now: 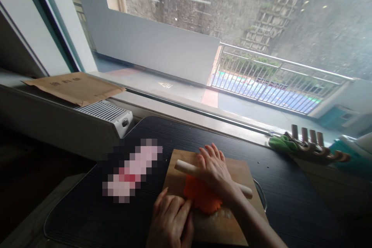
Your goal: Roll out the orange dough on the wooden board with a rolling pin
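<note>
A wooden cutting board (235, 228) lies on the dark table, with a flattened piece of orange dough (203, 197) on it. Across the dough's far edge rests a pale rolling pin (245, 190), tilted down to the right. My right hand (214, 168) lies over the middle of the pin, palm down, its fingers stretched out and apart beyond it. Curled over the board's left edge is my left hand (171, 217), its index finger close beside the dough; its fingertips are partly hidden. Small whitish bits show on the board at the dough's near edge.
A blurred-out pink item (133, 170) lies left of the board on the table (116, 217). A brown paper envelope (78, 87) rests on the radiator (110, 112). At right are a green cloth (283, 144) and a brown-pegged rack (312, 143). The window sill (186, 104) bounds the far side.
</note>
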`<act>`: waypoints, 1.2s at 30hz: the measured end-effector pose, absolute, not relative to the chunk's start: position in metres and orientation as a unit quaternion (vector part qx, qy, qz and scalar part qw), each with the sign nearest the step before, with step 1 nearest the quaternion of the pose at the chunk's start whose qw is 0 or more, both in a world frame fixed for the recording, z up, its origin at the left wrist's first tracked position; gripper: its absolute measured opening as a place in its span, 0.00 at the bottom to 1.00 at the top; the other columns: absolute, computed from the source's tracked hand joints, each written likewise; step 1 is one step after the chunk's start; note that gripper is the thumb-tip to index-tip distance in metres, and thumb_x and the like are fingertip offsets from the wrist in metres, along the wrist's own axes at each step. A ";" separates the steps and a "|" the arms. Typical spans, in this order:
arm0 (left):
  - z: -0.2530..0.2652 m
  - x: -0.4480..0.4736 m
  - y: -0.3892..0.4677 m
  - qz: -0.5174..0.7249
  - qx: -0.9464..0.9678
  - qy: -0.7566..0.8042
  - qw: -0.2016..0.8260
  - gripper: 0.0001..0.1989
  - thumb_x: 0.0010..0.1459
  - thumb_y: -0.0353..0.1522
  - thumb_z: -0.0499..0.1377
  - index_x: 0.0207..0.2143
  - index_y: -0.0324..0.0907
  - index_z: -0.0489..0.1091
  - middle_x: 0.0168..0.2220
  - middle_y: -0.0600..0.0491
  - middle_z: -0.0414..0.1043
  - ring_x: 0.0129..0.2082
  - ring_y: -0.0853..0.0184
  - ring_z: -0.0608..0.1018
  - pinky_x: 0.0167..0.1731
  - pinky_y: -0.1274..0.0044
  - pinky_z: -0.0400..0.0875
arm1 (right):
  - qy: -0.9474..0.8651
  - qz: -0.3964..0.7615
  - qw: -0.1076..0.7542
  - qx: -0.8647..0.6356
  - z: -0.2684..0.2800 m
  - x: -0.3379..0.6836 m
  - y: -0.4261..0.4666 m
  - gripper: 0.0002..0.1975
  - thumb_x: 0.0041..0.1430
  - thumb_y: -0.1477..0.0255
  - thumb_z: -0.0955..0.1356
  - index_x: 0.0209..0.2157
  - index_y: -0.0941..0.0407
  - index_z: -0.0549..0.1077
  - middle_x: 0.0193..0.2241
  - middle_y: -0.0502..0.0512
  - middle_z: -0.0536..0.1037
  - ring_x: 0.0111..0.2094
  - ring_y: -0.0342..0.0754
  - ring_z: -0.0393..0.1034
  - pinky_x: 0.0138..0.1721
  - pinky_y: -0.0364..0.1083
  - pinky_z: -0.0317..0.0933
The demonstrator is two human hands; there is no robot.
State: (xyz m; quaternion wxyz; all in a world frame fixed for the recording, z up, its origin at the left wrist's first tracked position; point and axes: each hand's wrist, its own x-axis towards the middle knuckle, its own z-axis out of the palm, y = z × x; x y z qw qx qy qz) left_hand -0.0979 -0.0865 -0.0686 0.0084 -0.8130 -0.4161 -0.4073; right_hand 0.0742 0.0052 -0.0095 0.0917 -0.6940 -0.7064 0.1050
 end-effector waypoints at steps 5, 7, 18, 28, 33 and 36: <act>-0.069 -0.098 -0.086 -0.405 -0.813 -0.419 0.006 0.14 0.57 0.26 0.54 0.45 0.44 0.71 0.31 0.55 0.73 0.33 0.67 0.75 0.54 0.64 0.62 | -0.698 0.099 0.085 -0.704 -0.008 0.075 0.010 0.22 0.68 0.65 0.54 0.58 0.54 0.66 0.63 0.59 0.60 0.67 0.56 0.39 0.64 0.61 0.37; -0.068 -0.097 -0.086 -0.407 -0.813 -0.417 0.011 0.14 0.57 0.26 0.54 0.45 0.44 0.71 0.31 0.55 0.73 0.32 0.67 0.75 0.53 0.64 0.63 | -0.676 0.105 0.080 -0.725 -0.007 0.076 0.015 0.23 0.68 0.66 0.54 0.58 0.57 0.66 0.63 0.61 0.59 0.67 0.58 0.40 0.63 0.62 0.38; -0.069 -0.099 -0.087 -0.388 -0.820 -0.420 0.030 0.15 0.58 0.25 0.53 0.47 0.45 0.70 0.42 0.51 0.75 0.42 0.63 0.76 0.57 0.62 0.59 | -0.685 0.106 0.103 -0.713 -0.012 0.072 0.005 0.22 0.68 0.65 0.54 0.58 0.54 0.66 0.63 0.60 0.60 0.67 0.56 0.41 0.63 0.61 0.40; -0.013 -0.088 -0.049 -0.424 -0.785 -0.448 0.057 0.12 0.62 0.27 0.50 0.42 0.43 0.72 0.40 0.50 0.76 0.43 0.62 0.76 0.57 0.58 0.59 | -0.718 0.117 0.162 -0.666 -0.007 0.082 -0.006 0.20 0.68 0.69 0.56 0.57 0.57 0.67 0.61 0.61 0.63 0.65 0.54 0.49 0.62 0.53 0.47; -0.005 -0.067 -0.007 -0.321 -0.834 -0.447 0.048 0.14 0.62 0.29 0.50 0.44 0.40 0.73 0.46 0.46 0.77 0.50 0.58 0.75 0.54 0.60 0.65 | -0.742 0.088 0.186 -0.638 -0.017 0.120 -0.057 0.17 0.68 0.73 0.55 0.41 0.56 0.75 0.48 0.58 0.75 0.54 0.51 0.65 0.58 0.49 0.53; -0.030 -0.073 -0.024 -0.286 -0.855 -0.429 0.063 0.16 0.62 0.31 0.50 0.50 0.40 0.70 0.50 0.47 0.76 0.50 0.59 0.75 0.56 0.58 0.63 | -0.741 0.032 0.183 -0.646 -0.029 0.142 -0.083 0.16 0.67 0.71 0.57 0.46 0.56 0.74 0.48 0.59 0.76 0.55 0.53 0.65 0.58 0.52 0.54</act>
